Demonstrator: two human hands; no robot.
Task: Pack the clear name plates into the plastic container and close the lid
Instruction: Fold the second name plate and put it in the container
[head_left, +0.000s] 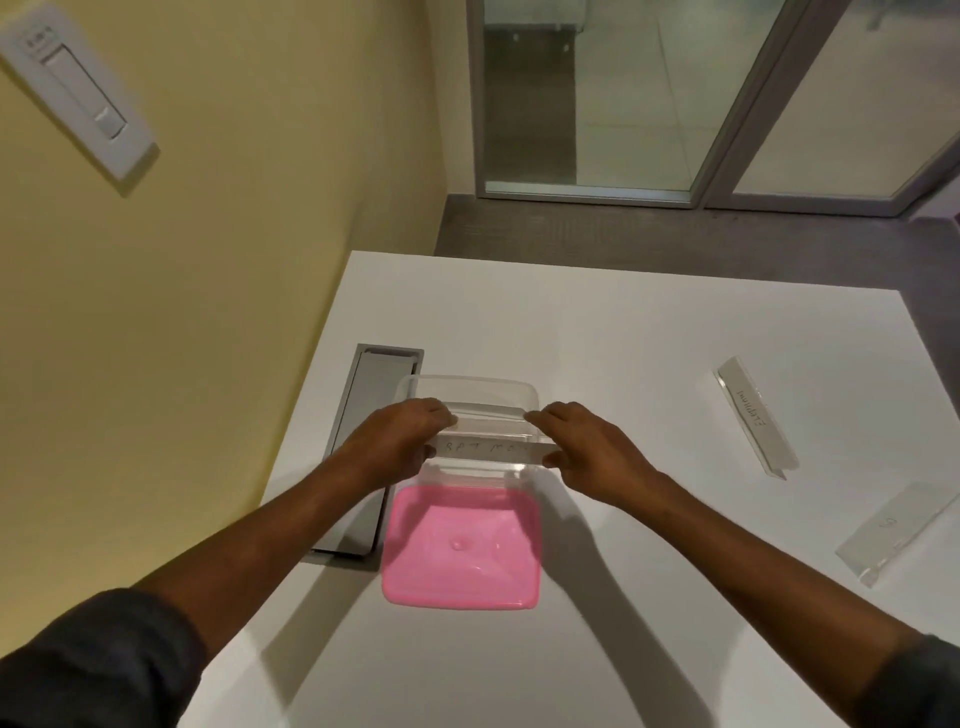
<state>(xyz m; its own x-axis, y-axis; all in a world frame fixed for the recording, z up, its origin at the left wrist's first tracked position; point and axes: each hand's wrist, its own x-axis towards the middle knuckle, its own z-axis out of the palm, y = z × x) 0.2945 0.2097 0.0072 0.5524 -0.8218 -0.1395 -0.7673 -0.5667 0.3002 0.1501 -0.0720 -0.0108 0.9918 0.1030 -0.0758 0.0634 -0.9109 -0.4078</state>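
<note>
A clear plastic container (467, 389) stands open on the white table (623, 332). Its pink lid (462, 551) lies flat just in front of it. I hold a clear name plate (488, 448) with handwriting crosswise over the container's opening. My left hand (400, 441) pinches its left end and my right hand (587, 452) pinches its right end. Another name plate (756, 415) lies at the right of the table. A third name plate (898, 530) lies nearer, by the right edge.
A grey metal cable hatch (363, 447) is set into the table directly left of the container. A yellow wall (208, 312) runs along the table's left side. Grey floor and glass doors (649, 104) lie beyond the far edge.
</note>
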